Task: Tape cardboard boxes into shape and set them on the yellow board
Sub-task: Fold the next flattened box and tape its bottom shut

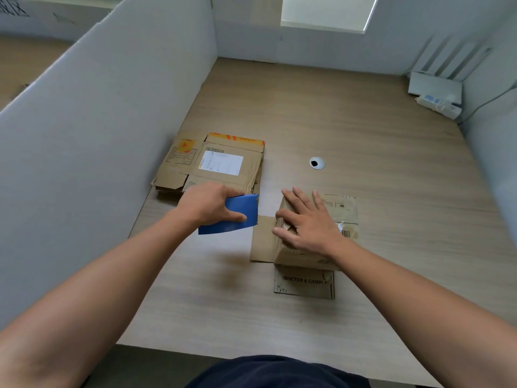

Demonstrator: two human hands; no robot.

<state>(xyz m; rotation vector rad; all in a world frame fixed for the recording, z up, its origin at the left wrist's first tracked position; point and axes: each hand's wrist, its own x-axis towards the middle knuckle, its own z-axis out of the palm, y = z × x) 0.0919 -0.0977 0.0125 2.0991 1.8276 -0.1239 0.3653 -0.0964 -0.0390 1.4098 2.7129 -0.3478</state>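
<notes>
Leftward, flattened cartons [179,161] close beside partition [112,121]

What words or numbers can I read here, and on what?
"PROCTER & GAMBL", end cut off: near flap of the box under the right hand.
White label on the flattened boxes: too blurred.
Barcode on the box: unreadable.
Black scrawl on the far-left panel: unreadable.

A pale brown wooden table [363,130] spreads out under the grip. A tall white board wall [98,130] stands to the left of it. Far beyond the grip, a bright window [327,9] shines in the white back wall [251,43]. Right of the grip, a small round silver hole [317,163] sits in the table. Much farther right, a white plug strip [436,103] lies in the corner.
</notes>
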